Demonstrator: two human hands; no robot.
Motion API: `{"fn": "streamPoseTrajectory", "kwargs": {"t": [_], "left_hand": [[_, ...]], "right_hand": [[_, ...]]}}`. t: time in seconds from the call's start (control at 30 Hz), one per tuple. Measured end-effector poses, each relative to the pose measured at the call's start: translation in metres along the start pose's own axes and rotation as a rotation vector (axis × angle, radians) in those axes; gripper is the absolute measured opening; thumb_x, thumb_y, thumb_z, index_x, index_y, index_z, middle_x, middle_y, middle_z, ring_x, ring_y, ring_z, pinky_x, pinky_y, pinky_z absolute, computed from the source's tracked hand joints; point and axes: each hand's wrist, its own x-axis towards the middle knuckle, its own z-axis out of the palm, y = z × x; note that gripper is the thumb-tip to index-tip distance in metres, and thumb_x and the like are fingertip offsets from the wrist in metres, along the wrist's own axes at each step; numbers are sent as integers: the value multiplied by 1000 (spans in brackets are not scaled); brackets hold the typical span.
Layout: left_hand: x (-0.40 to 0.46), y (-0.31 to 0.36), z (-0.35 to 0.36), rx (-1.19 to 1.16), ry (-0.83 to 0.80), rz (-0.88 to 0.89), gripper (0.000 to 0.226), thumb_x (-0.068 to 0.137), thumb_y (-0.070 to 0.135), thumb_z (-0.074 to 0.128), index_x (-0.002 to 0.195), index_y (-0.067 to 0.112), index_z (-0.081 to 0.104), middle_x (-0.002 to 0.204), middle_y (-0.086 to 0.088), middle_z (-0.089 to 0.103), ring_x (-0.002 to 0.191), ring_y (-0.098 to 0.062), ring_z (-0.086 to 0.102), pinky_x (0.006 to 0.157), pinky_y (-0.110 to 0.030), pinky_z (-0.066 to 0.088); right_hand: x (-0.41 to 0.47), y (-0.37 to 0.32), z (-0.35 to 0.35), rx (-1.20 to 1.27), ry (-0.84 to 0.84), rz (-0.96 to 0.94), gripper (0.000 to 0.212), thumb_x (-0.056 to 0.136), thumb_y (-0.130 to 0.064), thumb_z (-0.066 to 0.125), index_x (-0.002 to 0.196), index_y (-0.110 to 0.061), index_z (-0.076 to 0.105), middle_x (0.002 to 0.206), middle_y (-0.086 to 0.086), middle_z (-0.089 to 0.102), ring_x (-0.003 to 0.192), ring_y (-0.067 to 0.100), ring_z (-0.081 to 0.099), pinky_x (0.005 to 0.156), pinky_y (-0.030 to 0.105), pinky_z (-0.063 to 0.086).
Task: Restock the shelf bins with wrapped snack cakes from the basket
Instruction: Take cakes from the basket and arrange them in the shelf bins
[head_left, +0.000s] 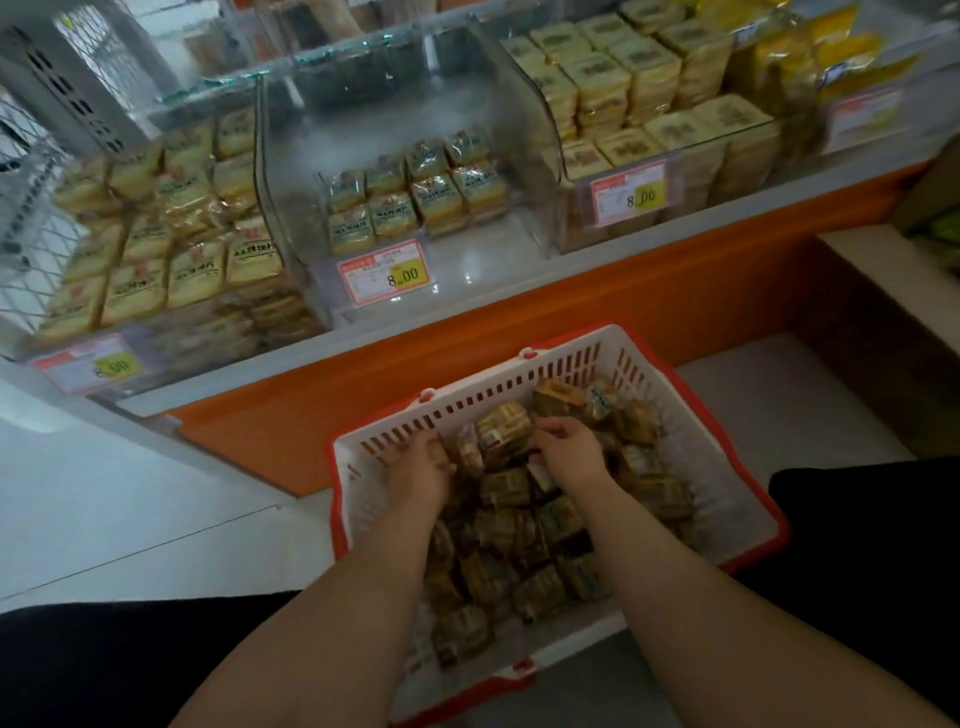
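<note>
A white basket (524, 387) with a red rim sits on the floor below the shelf, full of wrapped snack cakes (540, 525). Both my hands are inside it. My left hand (418, 470) digs into the cakes near the far left wall, fingers curled down among them. My right hand (569, 449) lies over the pile with fingers bent round a wrapped cake. Between the hands a cake (501, 431) stands tilted up. On the shelf, the middle clear bin (291, 156) holds a low layer of cakes (415, 192).
The left bin (171, 332) is stacked high with wrapped cakes, and the right bin (691, 176) is packed with square cakes. Price tags (387, 278) hang on the bin fronts. An orange shelf base (519, 332) runs behind the basket. My dark-clad knees flank the basket.
</note>
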Motion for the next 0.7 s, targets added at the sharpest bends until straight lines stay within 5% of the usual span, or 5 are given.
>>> {"fn": "streamPoseTrajectory", "kwargs": {"t": [0.2, 0.3, 0.47, 0.6, 0.7], "left_hand": [[-16, 6, -26, -128, -57, -87, 31, 94, 16, 62, 122, 25, 53, 119, 0, 60, 104, -21, 60, 93, -43, 54], [-19, 18, -55, -355, -111, -167, 26, 97, 18, 58, 120, 26, 49, 116, -1, 60, 98, -21, 64, 71, -34, 58], [-28, 53, -119, -582, -275, -200, 34, 99, 11, 53, 131, 12, 44, 111, -15, 65, 88, -25, 68, 53, -29, 55], [-41, 75, -176, -572, -395, -96, 43, 97, -3, 47, 132, 22, 46, 117, -11, 62, 96, -25, 68, 66, -34, 59], [-52, 87, -212, -504, -488, 25, 67, 93, -7, 54, 139, 39, 37, 123, -4, 54, 100, -24, 66, 74, -34, 60]], "right_hand": [[-8, -6, 6, 29, -37, 19, 15, 102, -11, 43, 104, -17, 57, 94, 1, 66, 90, 17, 65, 67, 22, 50], [-16, -10, 14, 29, -136, 40, 19, 101, -9, 43, 109, -13, 60, 101, 3, 66, 90, 16, 63, 65, 23, 47], [-46, -23, 37, 91, -463, 16, 35, 100, -41, 50, 124, -18, 61, 123, 3, 65, 114, 23, 60, 90, 37, 51], [-79, -48, 44, 308, -716, -15, 35, 98, -35, 57, 124, -13, 62, 111, 9, 71, 96, 21, 66, 83, 33, 50], [-100, -74, 53, 361, -687, -88, 26, 96, -18, 58, 119, -6, 62, 100, 8, 70, 84, 19, 65, 82, 35, 46]]}}
